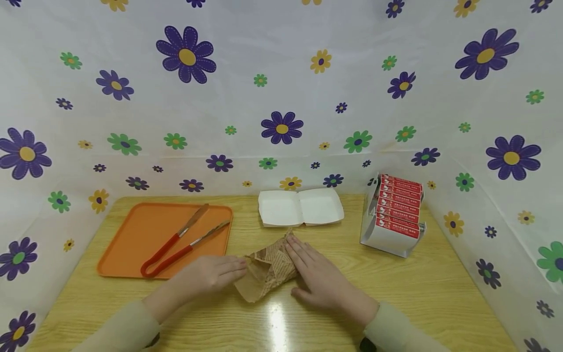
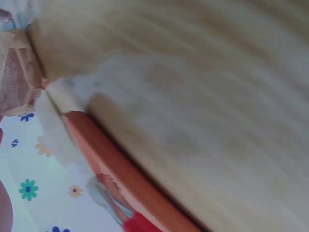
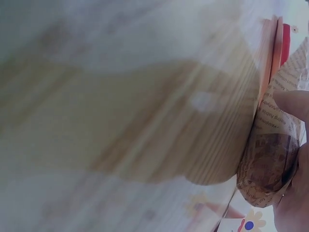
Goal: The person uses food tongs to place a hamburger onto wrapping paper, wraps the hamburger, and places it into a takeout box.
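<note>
A brown paper wrapper (image 1: 277,266) printed with dark lettering lies on the table between both hands. A bulge fills its far part, and its contents are hidden. The near left end flares out as a loose, plain flap (image 1: 254,283). At that flap my left hand (image 1: 215,275) has its straight fingertips right at the paper's edge; its thumb is hidden in the head view. My right hand (image 1: 323,276) lays extended fingers along the wrapper's right side, the thumb spread toward me. The right wrist view shows the wrapper (image 3: 268,159) beside that hand, lettering facing the camera.
On the left, red-handled tongs (image 1: 176,247) lie across an orange tray (image 1: 120,239). An opened white box (image 1: 281,209) sits behind the wrapper. A holder (image 1: 391,240) with several red-labelled packs (image 1: 399,201) stands at the right. A flower-patterned sheet (image 1: 237,93) encloses the table.
</note>
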